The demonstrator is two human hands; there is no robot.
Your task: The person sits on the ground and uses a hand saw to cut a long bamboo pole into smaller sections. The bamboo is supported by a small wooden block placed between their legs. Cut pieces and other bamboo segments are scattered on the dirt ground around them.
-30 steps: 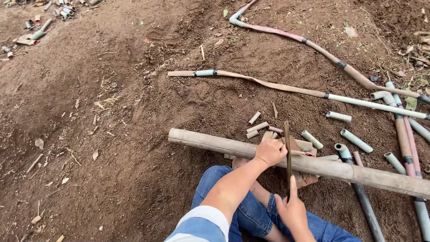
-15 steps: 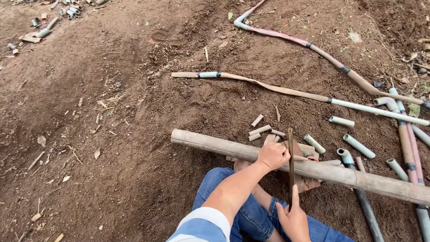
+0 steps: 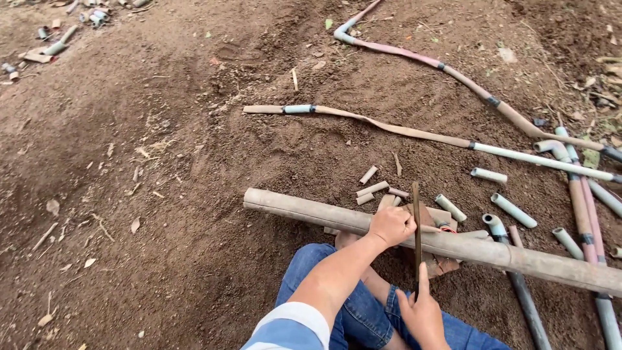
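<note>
Bare brown soil (image 3: 162, 194), outdoors — scattered pipe offcuts (image 3: 512, 209) right, long hoses (image 3: 414, 133) far. Long pipe (image 3: 311, 210) lay across the near ground. Left hand (image 3: 391, 225) was closed over it; right hand (image 3: 424, 314) gripped a thin saw blade (image 3: 416, 227) — set upright across the pipe.

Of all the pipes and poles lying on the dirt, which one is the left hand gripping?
The thick brown pole lying across in front of the knees. The left hand grips its top, beside the thin saw blade. The slimmer pale pipes lie untouched behind it.
</note>
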